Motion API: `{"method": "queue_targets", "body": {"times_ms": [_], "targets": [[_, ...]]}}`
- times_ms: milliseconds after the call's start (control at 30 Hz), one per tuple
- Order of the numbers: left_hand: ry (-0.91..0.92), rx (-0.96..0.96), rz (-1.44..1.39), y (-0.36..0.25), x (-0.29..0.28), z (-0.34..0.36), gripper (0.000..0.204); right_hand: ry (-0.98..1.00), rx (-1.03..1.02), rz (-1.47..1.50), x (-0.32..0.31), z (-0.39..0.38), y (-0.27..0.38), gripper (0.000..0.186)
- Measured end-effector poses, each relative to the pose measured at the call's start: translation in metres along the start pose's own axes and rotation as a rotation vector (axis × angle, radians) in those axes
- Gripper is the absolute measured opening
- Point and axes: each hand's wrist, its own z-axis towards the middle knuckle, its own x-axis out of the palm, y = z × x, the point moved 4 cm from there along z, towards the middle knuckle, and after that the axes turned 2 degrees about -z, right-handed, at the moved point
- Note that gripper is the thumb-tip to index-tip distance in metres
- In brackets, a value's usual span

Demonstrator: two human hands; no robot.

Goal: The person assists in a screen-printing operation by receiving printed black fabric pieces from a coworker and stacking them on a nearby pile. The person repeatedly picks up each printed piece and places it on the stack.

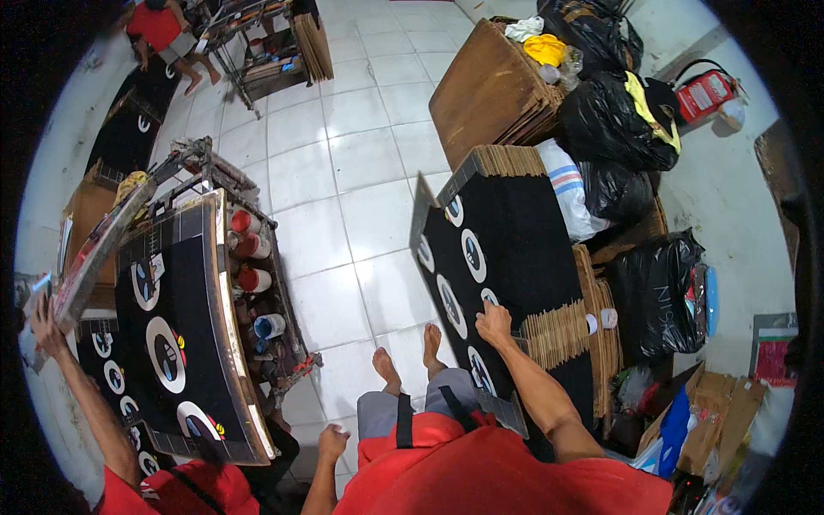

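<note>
smear risk at the black cloth
right hand curled over it, left hand loosely bent, grips unclear; dragging could smudge the prints, if wet.

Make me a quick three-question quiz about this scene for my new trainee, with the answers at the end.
1. Multiple choice: which of the camera wearer's hands is at the printed black fabric on the wearer's right? A, the left; B, the right; C, neither.
2. True or false: the fire extinguisher is red.
3. Fill in: next to the red-and-white jars stands a ___ container.

Key: 1. B, the right hand. 2. True. 3. Blue.
</note>
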Motion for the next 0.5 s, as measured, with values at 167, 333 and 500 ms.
{"method": "queue_targets", "body": {"times_ms": [167,333,500], "targets": [[-0.084,-0.300,-0.311,0.052,0.058,-0.044,0.025,0.042,0.151,0.063,0.007,0.031,-0.056,0.029],[-0.007,-0.544,-0.840,-0.010,0.127,-0.076,0.010,-0.010,0.165,0.049,0.019,0.083,-0.104,0.030],[-0.015,-0.561,-0.868,-0.066,0.158,-0.087,0.007,-0.008,0.142,0.039,0.036,0.144,-0.133,0.025]]}}
